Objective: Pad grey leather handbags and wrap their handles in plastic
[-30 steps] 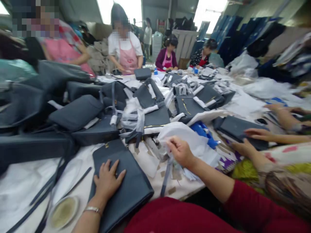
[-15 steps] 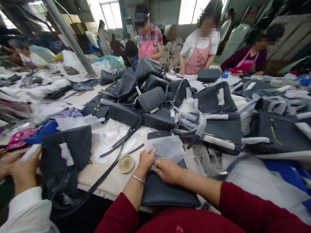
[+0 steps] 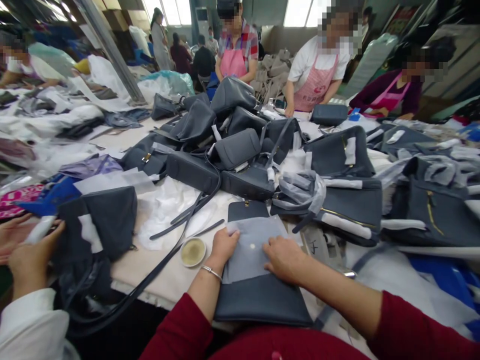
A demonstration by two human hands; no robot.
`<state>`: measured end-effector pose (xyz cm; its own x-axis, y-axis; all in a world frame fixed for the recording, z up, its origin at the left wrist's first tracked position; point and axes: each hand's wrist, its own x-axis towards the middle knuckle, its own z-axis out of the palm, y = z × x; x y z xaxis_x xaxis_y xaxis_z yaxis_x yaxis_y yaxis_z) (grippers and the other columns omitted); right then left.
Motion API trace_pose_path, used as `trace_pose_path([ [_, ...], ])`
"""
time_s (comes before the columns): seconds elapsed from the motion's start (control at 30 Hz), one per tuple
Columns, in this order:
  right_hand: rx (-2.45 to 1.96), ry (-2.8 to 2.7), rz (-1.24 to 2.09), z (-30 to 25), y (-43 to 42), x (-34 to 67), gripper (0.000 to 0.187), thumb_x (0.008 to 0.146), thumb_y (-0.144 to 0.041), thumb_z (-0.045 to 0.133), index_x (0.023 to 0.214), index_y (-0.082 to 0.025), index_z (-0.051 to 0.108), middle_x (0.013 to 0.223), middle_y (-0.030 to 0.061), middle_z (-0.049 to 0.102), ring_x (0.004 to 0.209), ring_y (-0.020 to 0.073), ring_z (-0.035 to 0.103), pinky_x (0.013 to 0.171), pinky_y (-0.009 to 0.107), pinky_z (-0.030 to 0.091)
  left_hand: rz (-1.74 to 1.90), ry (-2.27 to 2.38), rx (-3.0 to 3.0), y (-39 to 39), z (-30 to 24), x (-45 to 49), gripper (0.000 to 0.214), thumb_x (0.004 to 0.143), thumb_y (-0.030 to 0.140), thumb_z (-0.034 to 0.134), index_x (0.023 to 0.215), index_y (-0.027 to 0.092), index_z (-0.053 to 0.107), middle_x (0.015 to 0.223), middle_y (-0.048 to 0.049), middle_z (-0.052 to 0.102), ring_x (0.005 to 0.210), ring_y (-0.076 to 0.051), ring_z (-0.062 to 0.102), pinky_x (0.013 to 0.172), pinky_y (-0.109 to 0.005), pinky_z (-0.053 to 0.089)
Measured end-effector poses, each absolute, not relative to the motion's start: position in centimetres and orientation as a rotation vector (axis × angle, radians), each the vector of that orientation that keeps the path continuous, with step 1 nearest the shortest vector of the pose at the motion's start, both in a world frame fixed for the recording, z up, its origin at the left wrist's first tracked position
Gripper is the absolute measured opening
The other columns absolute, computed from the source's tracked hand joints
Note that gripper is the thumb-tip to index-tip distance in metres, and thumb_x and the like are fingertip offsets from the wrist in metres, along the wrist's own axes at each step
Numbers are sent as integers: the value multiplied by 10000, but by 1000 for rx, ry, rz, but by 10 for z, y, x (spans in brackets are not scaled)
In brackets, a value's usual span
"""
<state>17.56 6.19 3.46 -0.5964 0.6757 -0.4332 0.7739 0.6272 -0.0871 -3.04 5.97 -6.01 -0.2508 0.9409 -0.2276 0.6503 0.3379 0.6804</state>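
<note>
Both hands (image 3: 255, 252) have now flattened the sheet (image 3: 255, 245) onto the bag (image 3: 262, 300).

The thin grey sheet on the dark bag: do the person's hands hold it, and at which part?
Neither hand grips it. The left hand presses flat on the grey sheet at its left edge, the right hand at its right side, against the dark bag.

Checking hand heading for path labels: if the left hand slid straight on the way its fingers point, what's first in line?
The left hand lies on the paper sheet over the flat bag, fingers pointing away and slightly right. Going on, it would probably reach the bag's gold clasp, then the pile of bags. Depth is unclear.
</note>
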Motion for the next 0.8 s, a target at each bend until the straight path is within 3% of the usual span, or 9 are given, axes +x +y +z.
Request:
trace_pose_path([
  [0.17, 1122, 2456, -441, 55, 64, 185, 369, 867, -476, 561, 1019, -163, 686, 959, 166, 697, 901, 314, 662, 765, 405, 491, 631, 2005, 1350, 61, -67, -29, 228, 811, 351, 639, 894, 151, 711, 877, -80, 735, 812, -196, 662, 707, -260, 451],
  [0.3, 1040, 2741, -517, 37, 102, 164, 397, 918, -469, 488, 1131, -177, 653, 1110, 151, 673, 1059, 301, 610, 898, 423, 448, 695, 1951, 1358, 63, -62, -30, 199, 797, 318, 655, 904, 160, 710, 879, -62, 737, 817, -197, 664, 723, -263, 464],
  [0.5, 931, 2783, -646, -34, 105, 150, 767, 849, -639, 508, 1483, -231, 365, 1546, 156, 310, 1394, 382, 279, 1083, 576, 225, 621, 2128, 1386, 58, -71, -38, 243, 892, 331, 518, 881, 159, 690, 857, -74, 721, 800, -190, 647, 717, -273, 452],
  [0.6, 895, 2766, -677, -52, 99, 153, 763, 873, -679, 419, 1519, -299, 274, 1592, 125, 207, 1425, 388, 208, 1087, 605, 178, 541, 2241, 1323, 55, -75, -40, 248, 892, 320, 498, 924, 161, 686, 834, -88, 707, 803, -213, 651, 724, -298, 459],
  [0.7, 896, 2759, -693, -58, 99, 153, 752, 878, -684, 400, 1525, -339, 232, 1594, 123, 198, 1417, 397, 230, 1071, 614, 206, 555, 2398, 1384, 53, -61, -31, 336, 854, 277, 544, 1143, 129, 630, 974, -138, 686, 952, -267, 637, 855, -377, 469],
  [0.8, 929, 2803, -667, -64, 101, 150, 738, 882, -632, 443, 1517, -295, 277, 1568, 152, 252, 1390, 405, 273, 1056, 624, 237, 718, 2309, 1828, 51, -37, -10, 417, 849, 233, 547, 1251, 127, 569, 1252, -184, 574, 1239, -305, 492, 1051, -472, 370],
])
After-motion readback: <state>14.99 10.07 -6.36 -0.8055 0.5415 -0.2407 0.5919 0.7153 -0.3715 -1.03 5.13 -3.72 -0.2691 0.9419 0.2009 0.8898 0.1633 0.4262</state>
